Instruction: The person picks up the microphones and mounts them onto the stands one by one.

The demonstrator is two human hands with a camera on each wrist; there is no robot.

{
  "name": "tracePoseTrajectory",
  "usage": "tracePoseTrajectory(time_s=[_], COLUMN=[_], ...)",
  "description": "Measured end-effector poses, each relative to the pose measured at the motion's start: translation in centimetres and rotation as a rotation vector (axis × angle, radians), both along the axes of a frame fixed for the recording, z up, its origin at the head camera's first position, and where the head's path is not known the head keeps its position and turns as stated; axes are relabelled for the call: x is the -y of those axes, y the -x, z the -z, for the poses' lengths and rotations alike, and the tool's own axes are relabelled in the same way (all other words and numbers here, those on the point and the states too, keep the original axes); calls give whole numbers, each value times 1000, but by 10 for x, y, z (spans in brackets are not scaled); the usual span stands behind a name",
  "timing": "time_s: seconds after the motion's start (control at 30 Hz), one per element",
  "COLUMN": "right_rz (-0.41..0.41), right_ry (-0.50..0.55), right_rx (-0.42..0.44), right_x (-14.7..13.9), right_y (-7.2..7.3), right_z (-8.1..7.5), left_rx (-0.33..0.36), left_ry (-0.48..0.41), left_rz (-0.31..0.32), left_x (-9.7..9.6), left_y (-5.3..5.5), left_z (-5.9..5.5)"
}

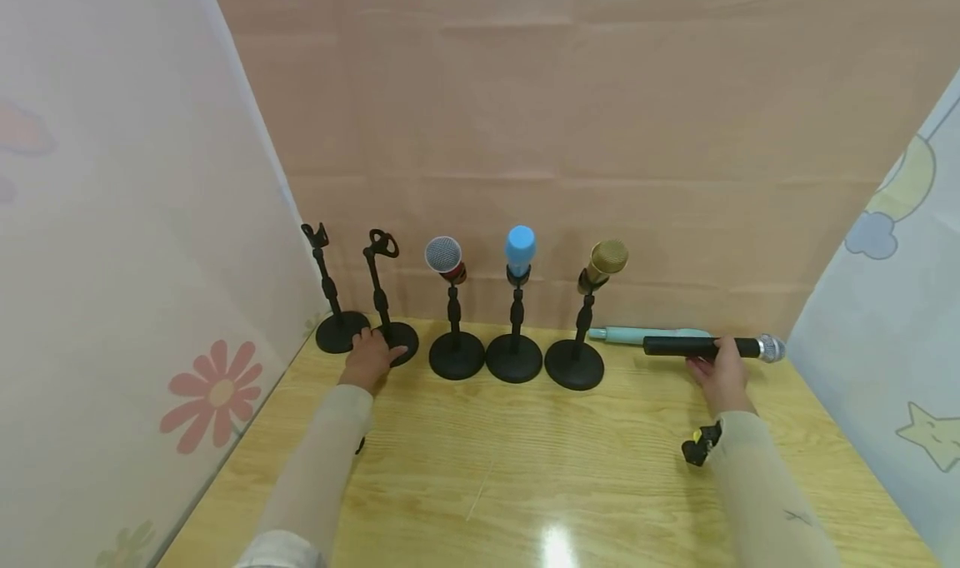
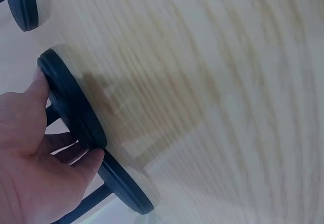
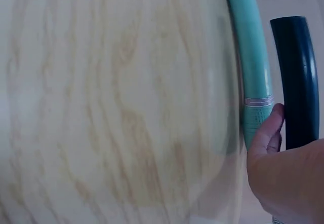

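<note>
Toward the left, my left hand (image 1: 369,358) grips the round base of a black microphone stand (image 1: 403,341) with an empty ring clip on top. In the left wrist view, thumb and fingers span the edge of that base (image 2: 71,100). Right beside it is another black stand (image 1: 340,333), its clip also empty. On the far right, my right hand (image 1: 726,381) holds a black microphone (image 1: 678,346) with a silver mesh head, lying sideways. A teal microphone (image 3: 253,46) lies along the back, just behind the black one, near my fingertips.
Three more stands hold microphones: one with a silver head (image 1: 444,255), a blue one (image 1: 520,247) and a gold one (image 1: 606,260). A brown paper-covered wall (image 1: 675,135) rises behind them. Patterned white panels (image 1: 135,218) flank the wooden table (image 1: 480,468).
</note>
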State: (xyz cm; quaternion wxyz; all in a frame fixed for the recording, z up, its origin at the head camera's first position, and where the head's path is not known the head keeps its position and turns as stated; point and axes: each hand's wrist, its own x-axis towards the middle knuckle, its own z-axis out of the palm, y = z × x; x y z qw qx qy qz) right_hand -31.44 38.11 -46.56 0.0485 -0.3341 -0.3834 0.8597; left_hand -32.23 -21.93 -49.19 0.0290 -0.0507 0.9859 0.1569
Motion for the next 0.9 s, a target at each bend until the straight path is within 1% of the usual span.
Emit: tracePoseTrajectory(time_s=[0.07,0.13,0.2,0.3,0.47,0.57,0.63,0.7,0.8,0.9], right_rz=[17,17,-7,-59,-120,-152,-180,-195,-216,-218], right_ry=[48,98,131,127,16,-79,-147,-209,-263,-303], right_rx=[-40,-88,-137,-221,-320,-349,-350,-344,-340,-352], right_x=[-2,-5,-7,-9,-9,-7,-4,-1,4,9], right_y=[-1,-2,-4,-6,-10,-14,-18,-20,-21,-21], right_z=[-3,-6,-8,-12,-16,-20,-23,-26,-30,-34], left_rx=[-6,-7,-6,-1,8,1,-16,-57,-116,-146], left_ry=[12,12,8,-2,17,28,19,22,37,52], left_rz=[23,41,59,87,143,145,122,88,49,29], left_x=[1,4,6,13,22,19,14,6,-4,-10], left_y=[-2,-5,-7,-8,-9,-11,-13,-17,-22,-27], left_z=[-1,-2,-1,1,5,5,5,3,0,-2])
